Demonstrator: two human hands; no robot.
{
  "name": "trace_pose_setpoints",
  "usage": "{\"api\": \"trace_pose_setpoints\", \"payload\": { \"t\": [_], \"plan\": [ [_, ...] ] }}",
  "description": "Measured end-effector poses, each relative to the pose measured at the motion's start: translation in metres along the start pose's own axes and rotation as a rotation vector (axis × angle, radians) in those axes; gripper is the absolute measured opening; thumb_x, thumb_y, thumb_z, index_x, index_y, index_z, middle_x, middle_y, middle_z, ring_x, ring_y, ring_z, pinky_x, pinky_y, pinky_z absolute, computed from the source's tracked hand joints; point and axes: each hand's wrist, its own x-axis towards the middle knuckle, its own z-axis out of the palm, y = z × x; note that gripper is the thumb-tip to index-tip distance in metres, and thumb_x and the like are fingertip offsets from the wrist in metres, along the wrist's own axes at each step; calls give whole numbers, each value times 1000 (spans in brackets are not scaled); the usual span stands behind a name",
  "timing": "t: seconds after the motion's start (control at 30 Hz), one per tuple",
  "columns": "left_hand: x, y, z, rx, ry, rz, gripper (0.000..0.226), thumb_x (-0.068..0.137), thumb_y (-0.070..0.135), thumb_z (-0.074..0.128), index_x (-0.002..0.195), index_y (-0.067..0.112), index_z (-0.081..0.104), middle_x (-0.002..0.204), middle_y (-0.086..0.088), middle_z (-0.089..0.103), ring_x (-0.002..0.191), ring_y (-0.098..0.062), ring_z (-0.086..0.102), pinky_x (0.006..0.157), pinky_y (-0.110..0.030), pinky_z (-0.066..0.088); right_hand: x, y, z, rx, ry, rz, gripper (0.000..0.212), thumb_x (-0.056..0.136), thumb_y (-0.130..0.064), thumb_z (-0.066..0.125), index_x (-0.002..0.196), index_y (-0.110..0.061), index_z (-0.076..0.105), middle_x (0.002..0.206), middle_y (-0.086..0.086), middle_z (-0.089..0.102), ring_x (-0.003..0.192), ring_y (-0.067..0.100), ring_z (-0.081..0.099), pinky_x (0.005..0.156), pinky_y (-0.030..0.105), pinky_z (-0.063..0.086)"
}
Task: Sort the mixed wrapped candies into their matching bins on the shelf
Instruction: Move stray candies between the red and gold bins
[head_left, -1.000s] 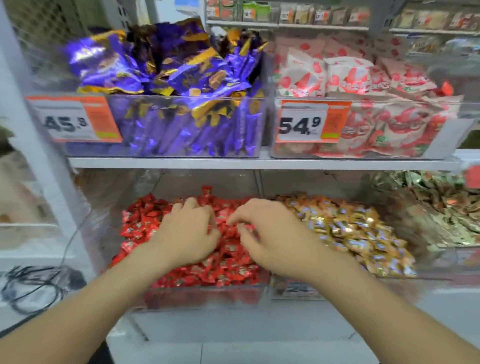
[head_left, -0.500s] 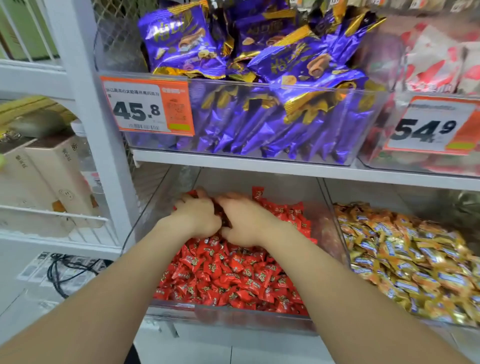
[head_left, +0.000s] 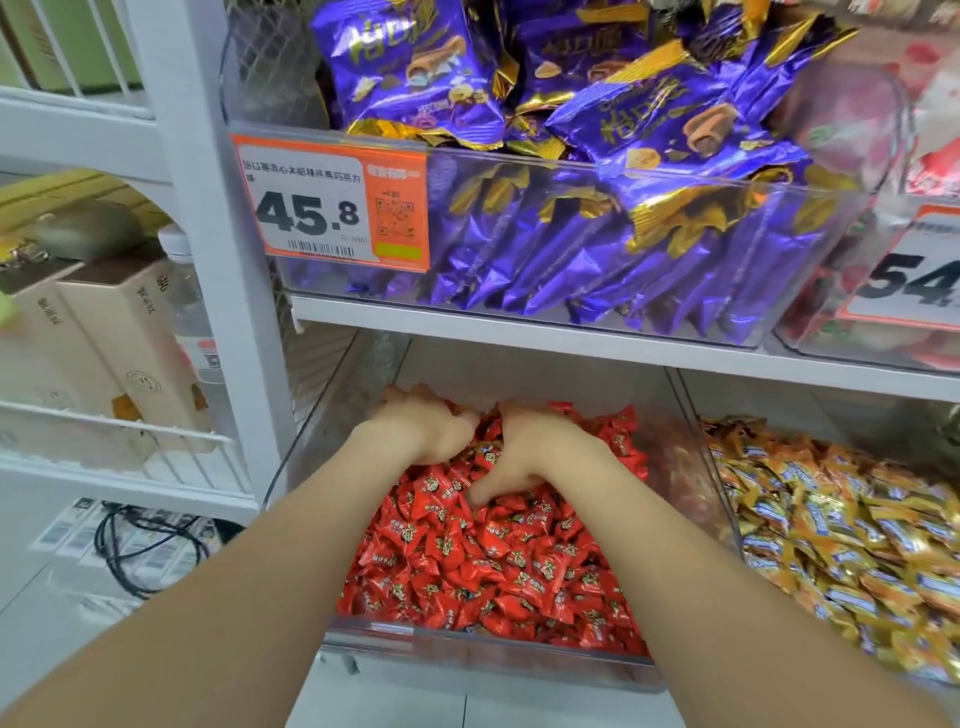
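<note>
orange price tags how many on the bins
2: one orange-and-white price tag reading 45.8 on the clear plastic bin of purple packets, a second tag on the next bin right, partly cut off. Others may be hidden.

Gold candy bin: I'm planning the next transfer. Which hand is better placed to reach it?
Right. The right hand lies in the red candies on the side nearer the gold candies; the left hand sits further left and would probably have to cross over it.
</note>
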Motion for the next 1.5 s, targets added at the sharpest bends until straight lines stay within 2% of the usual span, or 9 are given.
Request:
{"api": "trace_pose_setpoints", "payload": {
  "t": [0.27, 0.57, 0.7, 0.8, 0.97, 1.07, 1.27, 1.37, 1.5],
  "plan": [
    [-2, 12, 11, -110, 90, -146, 90, 100, 69, 23, 155, -2, 32, 154, -32, 35, 140, -49, 35, 112, -53, 39, 2, 11, -10, 187, -64, -36, 128, 52, -67, 95, 156, -18, 40, 153, 4, 51, 136, 27, 54, 110, 38, 48],
    [0, 2, 3, -453, 104, -130, 64, 103, 63, 33, 139, 19, 62, 144, -18, 60, 129, -36, 58, 103, -37, 44, 11, -11, 7, 639, 11, -133, 113, 44, -31, 102, 142, -27, 48, 120, -9, 64, 107, 12, 63, 88, 30, 55],
    [-8, -3, 1, -761, 7, -172, 66, 98, 69, 41, 131, 18, 67, 129, -14, 68, 111, -31, 66, 103, -41, 50, 7, -14, 8, 771, -3, -157, 103, 44, -24, 104, 135, -25, 55, 113, -7, 70, 104, 12, 68, 94, 35, 60],
    [-14, -3, -1, -875, -31, -137, 57, 99, 65, 45, 122, 19, 69, 115, -8, 73, 98, -26, 70, 97, -40, 55, -3, -10, 5, 814, 7, -206, 88, 48, -18, 105, 123, -29, 59, 109, -12, 72, 101, 6, 69, 97, 32, 58],
    [-32, 7, -11, -992, 60, 26, 41, 105, 49, 43, 109, 21, 72, 96, 1, 75, 88, -14, 71, 74, -28, 52, -28, 0, -9, 853, 138, -270, 106, 49, -12, 104, 140, -27, 51, 122, -9, 68, 109, 6, 67, 95, 28, 58],
    [-47, 14, -17, -1031, 90, 124, 50, 92, 58, 42, 115, 25, 72, 108, 0, 77, 100, -19, 73, 98, -41, 56, -49, 10, -19, 832, 243, -339, 105, 51, -10, 103, 140, -29, 52, 121, -13, 67, 107, 0, 66, 84, 13, 53],
    [-92, 8, -3, -764, -58, 420, 35, 95, 49, 64, 120, 25, 57, 108, 9, 71, 101, -8, 67, 90, -29, 52, -92, 47, -11, 452, 284, -516, 108, 53, -23, 96, 147, -34, 43, 122, -12, 64, 103, -1, 62, 92, 14, 47],
    [-108, -4, -2, -367, -181, 487, 59, 75, 60, 81, 119, 33, 53, 111, 16, 65, 104, -8, 64, 91, -28, 51, -106, 58, -1, 171, 227, -538, 104, 60, -30, 91, 148, -37, 38, 130, -5, 60, 117, 13, 60, 101, 30, 48],
    [-123, -11, -20, -85, -160, 535, 85, 64, 51, 95, 137, 37, 54, 130, 16, 53, 119, -8, 53, 99, -28, 47, -125, 72, -10, 141, 140, -487, 103, 63, -30, 92, 149, -50, 38, 145, -21, 52, 125, 8, 54, 106, 33, 49]
  ]
}}
